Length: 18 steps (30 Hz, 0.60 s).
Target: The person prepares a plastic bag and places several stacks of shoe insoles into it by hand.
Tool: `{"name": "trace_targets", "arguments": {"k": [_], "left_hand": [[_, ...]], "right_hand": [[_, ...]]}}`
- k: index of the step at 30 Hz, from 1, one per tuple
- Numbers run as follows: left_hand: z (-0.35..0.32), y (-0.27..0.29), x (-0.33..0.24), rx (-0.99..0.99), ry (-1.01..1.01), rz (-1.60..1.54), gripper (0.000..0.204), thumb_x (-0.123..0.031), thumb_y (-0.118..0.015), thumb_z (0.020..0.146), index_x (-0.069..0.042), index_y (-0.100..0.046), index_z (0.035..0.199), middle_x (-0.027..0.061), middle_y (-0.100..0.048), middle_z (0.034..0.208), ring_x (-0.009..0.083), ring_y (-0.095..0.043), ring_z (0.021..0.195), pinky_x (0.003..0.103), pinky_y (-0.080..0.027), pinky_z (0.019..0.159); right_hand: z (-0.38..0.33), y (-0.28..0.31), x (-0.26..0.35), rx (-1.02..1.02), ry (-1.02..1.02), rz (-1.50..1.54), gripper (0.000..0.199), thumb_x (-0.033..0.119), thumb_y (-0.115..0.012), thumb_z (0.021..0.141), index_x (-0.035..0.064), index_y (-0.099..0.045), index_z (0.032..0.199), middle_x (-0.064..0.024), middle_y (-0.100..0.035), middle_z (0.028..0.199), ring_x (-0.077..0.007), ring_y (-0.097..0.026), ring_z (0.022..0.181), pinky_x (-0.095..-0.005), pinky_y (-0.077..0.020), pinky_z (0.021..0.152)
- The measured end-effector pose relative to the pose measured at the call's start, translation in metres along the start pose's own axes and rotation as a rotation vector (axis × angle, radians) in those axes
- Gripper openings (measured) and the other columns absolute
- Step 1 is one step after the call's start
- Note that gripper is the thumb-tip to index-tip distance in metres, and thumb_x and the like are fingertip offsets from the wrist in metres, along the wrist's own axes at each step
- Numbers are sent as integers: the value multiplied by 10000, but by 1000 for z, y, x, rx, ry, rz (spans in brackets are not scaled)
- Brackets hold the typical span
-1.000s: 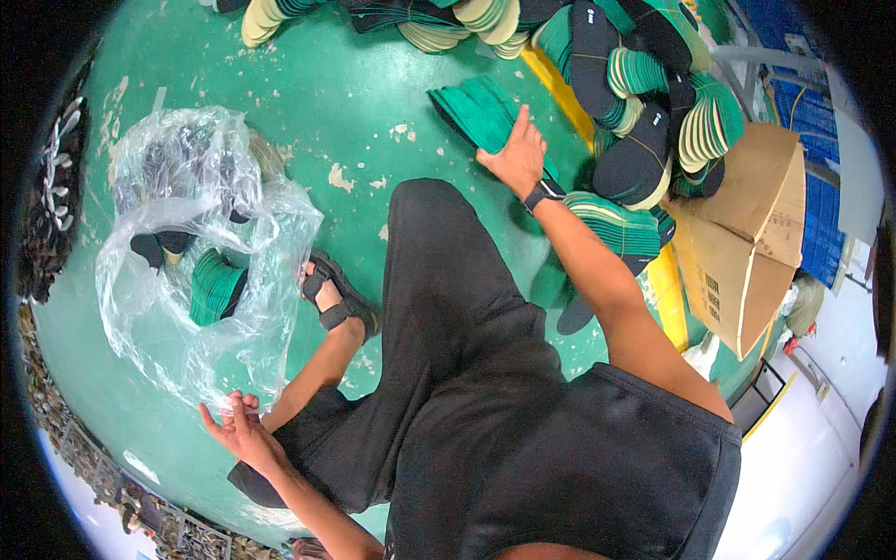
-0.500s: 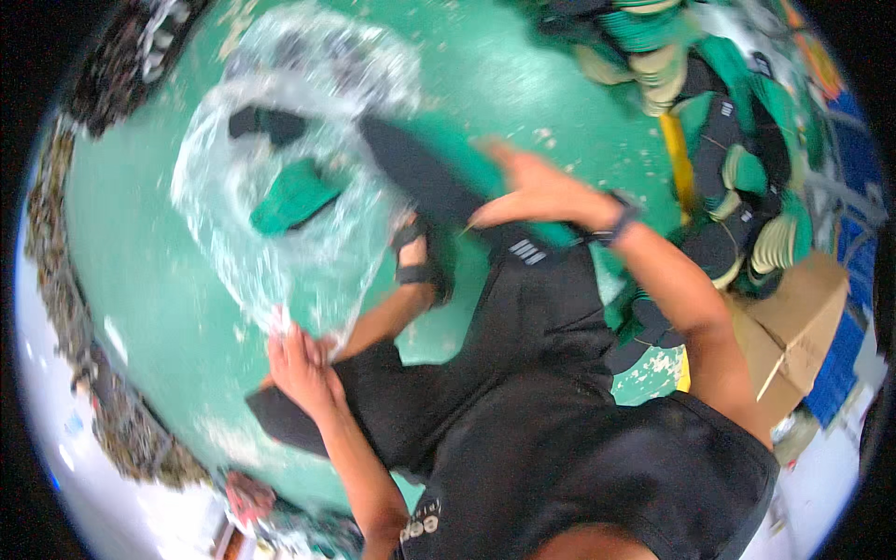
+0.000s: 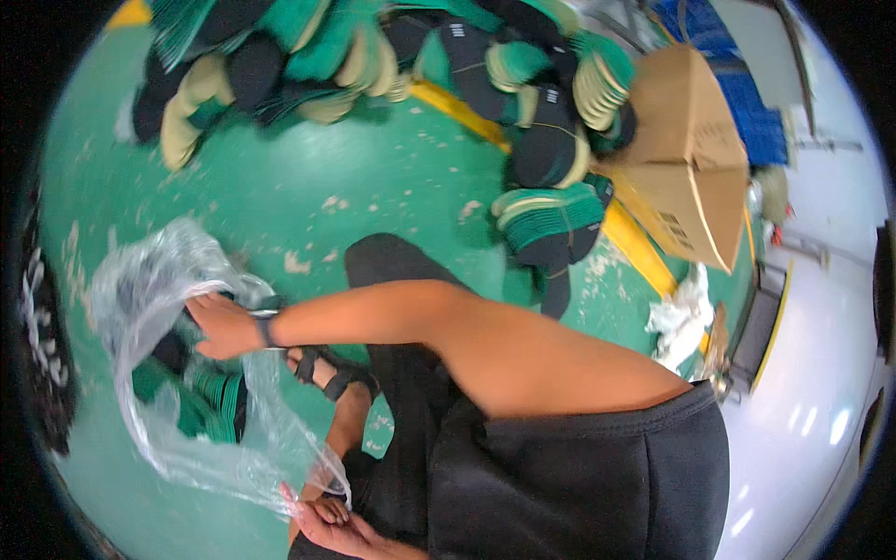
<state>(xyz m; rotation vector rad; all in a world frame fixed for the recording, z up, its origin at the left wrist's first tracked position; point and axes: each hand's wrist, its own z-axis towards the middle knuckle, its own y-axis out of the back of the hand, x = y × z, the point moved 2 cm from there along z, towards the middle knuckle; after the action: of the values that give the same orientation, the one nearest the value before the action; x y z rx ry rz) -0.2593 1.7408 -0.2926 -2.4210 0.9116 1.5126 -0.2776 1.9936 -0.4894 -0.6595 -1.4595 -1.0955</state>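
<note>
A clear plastic bag [image 3: 140, 439] stands on the floor at the left, its mouth spread wide. My left hand [image 3: 331, 527] is closed on the bag's near rim. At the far side of the mouth, my right hand [image 3: 229, 327], with a dark band on its wrist, reaches in with thumb and fingers apart. A dark piece [image 3: 172, 352] lies just below its fingers, partly covered by plastic. Deeper in the bag sits a stack of green and black shoe insoles [image 3: 219, 401].
Stacks of green, black and cream insoles [image 3: 551, 215] lie along the far side and right. Beyond them stand an open cardboard box [image 3: 686, 159] and blue material [image 3: 747, 93]. Yellow tape [image 3: 639, 247] marks the green floor. My sandalled foot [image 3: 327, 371] is beside the bag.
My right hand has moved left from the dark insoles by my knee to the bag's mouth. My left hand still grips the rim. The view has swung right, showing more of the stacks.
</note>
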Motion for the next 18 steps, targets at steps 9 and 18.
{"name": "trace_targets", "arguments": {"k": [9,18], "left_hand": [[35,-10,4,120,38,153,405,-149,-545,889,23,-471,1248,-67,-219,578,34,-235,478,195,-184,416],[31,-14,9,218,19,186,437,-113,-552,875,18,-447,1278,-41,-329,567,49,-325,488,196,-266,455]], "right_hand": [[-330,399,-18,-313,-454,-747,571,209,-696,690,-9,-475,1169,-204,-514,1136,-359,-474,1065,-424,-393,930],[-355,515,-104,487,-604,-1114,977,389,-812,530,-67,-361,1268,-218,-409,1272,-358,-388,1191,-412,-348,993]]}}
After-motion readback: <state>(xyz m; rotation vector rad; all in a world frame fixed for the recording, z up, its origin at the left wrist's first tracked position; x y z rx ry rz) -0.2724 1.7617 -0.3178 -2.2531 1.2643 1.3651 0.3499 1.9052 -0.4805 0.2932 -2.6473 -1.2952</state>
